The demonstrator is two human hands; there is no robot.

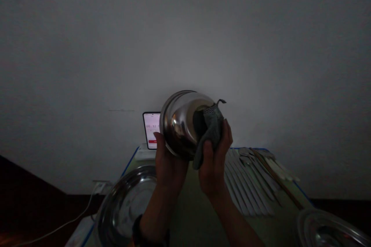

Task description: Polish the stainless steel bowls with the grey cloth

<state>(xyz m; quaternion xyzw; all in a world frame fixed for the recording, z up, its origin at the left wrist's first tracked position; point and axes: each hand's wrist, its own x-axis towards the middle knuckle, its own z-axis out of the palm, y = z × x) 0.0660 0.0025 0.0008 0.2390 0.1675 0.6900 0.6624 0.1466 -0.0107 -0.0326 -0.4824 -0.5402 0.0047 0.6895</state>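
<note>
A shiny steel bowl (pixel 181 121) is held up over the table, its outer side turned toward me. My left hand (pixel 168 164) grips the bowl's lower left rim, thumb on the outside. My right hand (pixel 213 164) is closed on a grey cloth (pixel 211 129) and presses it against the bowl's right side. A loop of the cloth sticks up above the bowl.
A phone (pixel 150 128) with a lit timer screen stands against the wall behind the bowl. A large steel basin (pixel 124 204) lies at the left, several spoons and utensils (pixel 252 179) at the right, another steel bowl (pixel 327 229) at bottom right. A white cable (pixel 72 220) trails left.
</note>
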